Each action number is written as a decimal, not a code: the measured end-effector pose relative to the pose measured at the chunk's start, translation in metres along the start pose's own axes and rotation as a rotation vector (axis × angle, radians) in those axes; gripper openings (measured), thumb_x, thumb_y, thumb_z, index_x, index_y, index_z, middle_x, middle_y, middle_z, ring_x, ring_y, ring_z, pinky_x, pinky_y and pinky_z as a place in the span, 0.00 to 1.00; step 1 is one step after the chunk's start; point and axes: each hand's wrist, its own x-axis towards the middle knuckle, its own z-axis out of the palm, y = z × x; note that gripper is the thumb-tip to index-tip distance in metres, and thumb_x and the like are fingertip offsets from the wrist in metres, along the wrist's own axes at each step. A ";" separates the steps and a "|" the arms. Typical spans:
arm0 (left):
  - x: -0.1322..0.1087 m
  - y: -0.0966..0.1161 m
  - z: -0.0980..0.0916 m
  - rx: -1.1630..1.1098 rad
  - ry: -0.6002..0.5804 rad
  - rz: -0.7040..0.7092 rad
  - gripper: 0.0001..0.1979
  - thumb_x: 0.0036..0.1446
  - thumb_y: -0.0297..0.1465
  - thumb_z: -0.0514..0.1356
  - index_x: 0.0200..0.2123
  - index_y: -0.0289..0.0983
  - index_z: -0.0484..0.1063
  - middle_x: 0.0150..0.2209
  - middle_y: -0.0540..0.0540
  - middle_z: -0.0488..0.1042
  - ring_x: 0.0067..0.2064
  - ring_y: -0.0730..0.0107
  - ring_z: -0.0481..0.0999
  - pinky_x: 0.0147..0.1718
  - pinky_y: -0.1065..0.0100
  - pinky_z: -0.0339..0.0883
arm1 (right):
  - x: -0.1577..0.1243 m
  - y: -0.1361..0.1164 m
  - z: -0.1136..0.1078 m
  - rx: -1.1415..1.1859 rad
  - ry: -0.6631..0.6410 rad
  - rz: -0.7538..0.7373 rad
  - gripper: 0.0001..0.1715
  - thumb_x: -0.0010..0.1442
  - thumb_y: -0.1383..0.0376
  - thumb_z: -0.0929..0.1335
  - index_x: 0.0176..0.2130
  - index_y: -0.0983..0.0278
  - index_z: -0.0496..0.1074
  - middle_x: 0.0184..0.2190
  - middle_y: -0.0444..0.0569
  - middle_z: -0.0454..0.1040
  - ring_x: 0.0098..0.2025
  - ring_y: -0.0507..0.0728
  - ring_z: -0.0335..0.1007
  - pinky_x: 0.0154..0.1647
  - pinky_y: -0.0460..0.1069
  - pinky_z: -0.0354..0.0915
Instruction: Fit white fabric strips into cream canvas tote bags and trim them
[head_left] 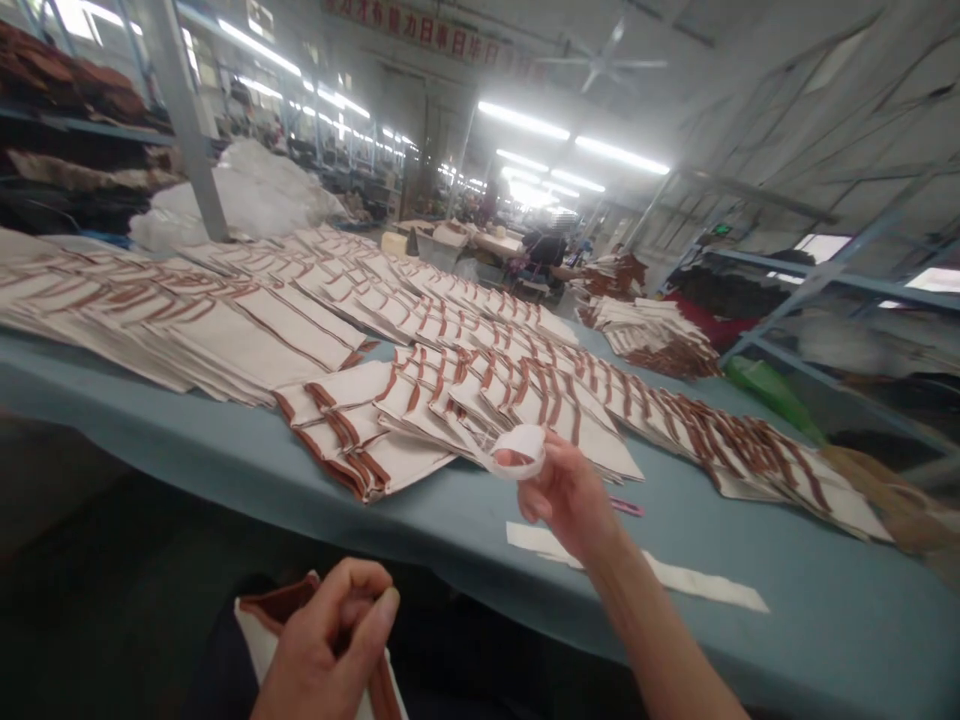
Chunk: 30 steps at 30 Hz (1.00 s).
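Note:
In the head view, my right hand [566,495] is raised over the table's front part, its fingers closed around a roll of white tape [521,440]. A pale end of the tape seems to trail off to the left, blurred. Low in front of the table, my left hand [334,640] is closed, thumb against the curled fingers, on a white fabric piece with brown trim [255,635]. Much of that piece is hidden behind the hand. Several similar white pieces with brown edging [420,400] lie in overlapping rows just beyond my right hand.
A blue-green cloth covers the table [465,540]. White strips [712,585] and a small pink tool [626,507] lie near my right forearm. More fabric stacks [247,330] spread left and back. Shelves [840,290] stand at the right; a person [546,245] sits far back.

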 end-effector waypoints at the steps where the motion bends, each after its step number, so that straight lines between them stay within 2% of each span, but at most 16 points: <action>1: 0.001 0.005 0.000 -0.019 -0.004 -0.017 0.16 0.61 0.47 0.62 0.36 0.40 0.76 0.20 0.56 0.67 0.23 0.72 0.66 0.24 0.73 0.61 | -0.014 0.000 0.005 0.115 -0.048 0.029 0.18 0.63 0.48 0.64 0.36 0.60 0.65 0.36 0.51 0.84 0.14 0.47 0.52 0.17 0.47 0.62; 3: 0.001 0.014 -0.004 -0.042 -0.022 -0.040 0.17 0.61 0.47 0.61 0.39 0.39 0.77 0.21 0.56 0.68 0.24 0.71 0.67 0.25 0.73 0.61 | -0.037 0.002 0.015 0.319 -0.129 0.089 0.17 0.63 0.49 0.67 0.35 0.59 0.65 0.35 0.48 0.83 0.13 0.45 0.51 0.16 0.45 0.61; 5: -0.002 0.019 -0.010 -0.048 -0.047 -0.051 0.18 0.61 0.47 0.61 0.40 0.38 0.77 0.23 0.54 0.70 0.24 0.72 0.67 0.26 0.73 0.61 | -0.054 0.005 0.023 0.435 -0.182 0.126 0.18 0.62 0.50 0.69 0.33 0.59 0.64 0.28 0.43 0.80 0.13 0.45 0.50 0.16 0.44 0.59; 7: -0.006 0.021 -0.016 -0.041 -0.096 -0.041 0.18 0.61 0.47 0.62 0.40 0.38 0.79 0.27 0.51 0.75 0.26 0.71 0.70 0.25 0.73 0.62 | -0.065 0.008 0.030 0.457 -0.213 0.139 0.19 0.62 0.49 0.70 0.31 0.59 0.64 0.19 0.38 0.72 0.12 0.46 0.48 0.15 0.43 0.56; 9: -0.011 0.023 -0.016 -0.037 -0.153 -0.011 0.18 0.62 0.45 0.61 0.39 0.37 0.81 0.32 0.47 0.80 0.31 0.67 0.75 0.28 0.72 0.66 | -0.073 0.012 0.036 0.440 -0.224 0.148 0.21 0.62 0.49 0.70 0.30 0.58 0.62 0.14 0.35 0.62 0.13 0.48 0.48 0.15 0.43 0.53; 11: -0.016 0.025 -0.011 -0.046 -0.217 0.001 0.18 0.62 0.43 0.61 0.41 0.37 0.84 0.34 0.46 0.81 0.34 0.64 0.77 0.31 0.71 0.69 | -0.082 0.017 0.040 0.402 -0.220 0.160 0.21 0.62 0.49 0.70 0.30 0.58 0.62 0.14 0.34 0.58 0.15 0.49 0.49 0.17 0.43 0.51; 13: -0.021 0.029 -0.001 -0.093 -0.298 -0.030 0.20 0.62 0.43 0.60 0.46 0.37 0.85 0.29 0.46 0.80 0.30 0.65 0.75 0.29 0.71 0.69 | -0.092 0.021 0.044 0.341 -0.221 0.174 0.19 0.64 0.50 0.70 0.32 0.59 0.64 0.15 0.35 0.59 0.17 0.49 0.49 0.20 0.43 0.50; 15: -0.025 0.032 0.008 -0.196 -0.420 -0.079 0.22 0.61 0.44 0.61 0.49 0.35 0.84 0.25 0.47 0.77 0.27 0.66 0.74 0.26 0.71 0.67 | -0.102 0.025 0.046 0.269 -0.241 0.200 0.20 0.66 0.49 0.70 0.34 0.60 0.65 0.17 0.36 0.62 0.19 0.49 0.49 0.21 0.44 0.50; 18: -0.028 0.032 0.017 -0.393 -0.526 -0.158 0.27 0.59 0.49 0.63 0.48 0.33 0.84 0.26 0.45 0.78 0.30 0.61 0.77 0.30 0.68 0.72 | -0.116 0.029 0.048 0.203 -0.270 0.237 0.22 0.67 0.47 0.69 0.35 0.61 0.64 0.19 0.36 0.62 0.21 0.49 0.49 0.23 0.44 0.50; 21: -0.031 0.029 0.020 -0.534 -0.510 -0.250 0.29 0.55 0.52 0.66 0.47 0.33 0.83 0.28 0.44 0.78 0.31 0.60 0.78 0.32 0.66 0.74 | -0.125 0.034 0.049 0.174 -0.246 0.282 0.25 0.66 0.44 0.70 0.34 0.60 0.63 0.21 0.36 0.60 0.21 0.48 0.47 0.23 0.44 0.49; 24: -0.034 0.026 0.022 -0.632 -0.478 -0.273 0.26 0.55 0.52 0.68 0.41 0.34 0.83 0.30 0.44 0.78 0.32 0.63 0.77 0.31 0.68 0.72 | -0.130 0.040 0.049 0.141 -0.231 0.327 0.27 0.65 0.41 0.69 0.34 0.60 0.62 0.22 0.36 0.58 0.22 0.49 0.47 0.23 0.44 0.49; 28: -0.036 0.029 0.024 -0.549 -0.359 -0.200 0.20 0.58 0.47 0.67 0.28 0.34 0.78 0.24 0.50 0.70 0.25 0.74 0.65 0.24 0.74 0.62 | -0.133 0.046 0.050 -0.019 -0.266 0.275 0.26 0.67 0.42 0.67 0.34 0.61 0.65 0.27 0.40 0.61 0.27 0.51 0.53 0.27 0.45 0.55; 30: -0.037 0.032 0.023 -0.452 -0.312 -0.152 0.20 0.60 0.44 0.65 0.25 0.34 0.76 0.22 0.51 0.67 0.24 0.75 0.61 0.23 0.74 0.59 | -0.132 0.047 0.048 -0.167 -0.302 0.256 0.24 0.72 0.46 0.63 0.35 0.61 0.68 0.29 0.42 0.64 0.30 0.53 0.58 0.32 0.47 0.58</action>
